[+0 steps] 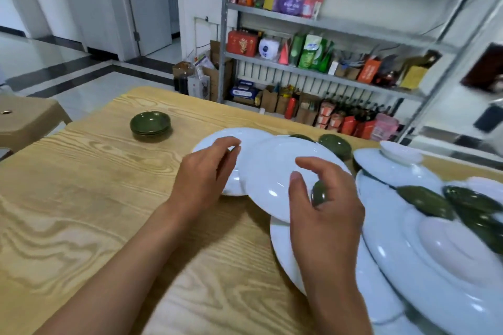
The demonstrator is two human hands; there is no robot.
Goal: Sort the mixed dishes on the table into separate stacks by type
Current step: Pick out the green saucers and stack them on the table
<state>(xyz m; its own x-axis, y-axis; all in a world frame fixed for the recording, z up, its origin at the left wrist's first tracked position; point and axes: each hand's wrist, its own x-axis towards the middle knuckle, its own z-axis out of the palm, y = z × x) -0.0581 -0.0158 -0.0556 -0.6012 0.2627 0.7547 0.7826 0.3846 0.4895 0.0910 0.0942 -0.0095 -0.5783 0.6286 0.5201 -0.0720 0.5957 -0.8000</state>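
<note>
White glazed plates overlap at the middle of your pale wood-grain tabletop [81, 198]. Your left hand [204, 171] rests on the far round white plate [245, 136], fingers loosely curled, its grip closed on nothing. Your right hand [324, 204] pinches a small dark green saucer [319, 193] above the nearer white plate [269, 171]. Three stacked green saucers [150, 124] sit well apart, far left. Mixed white and green dishes [424, 198] crowd the right.
</note>
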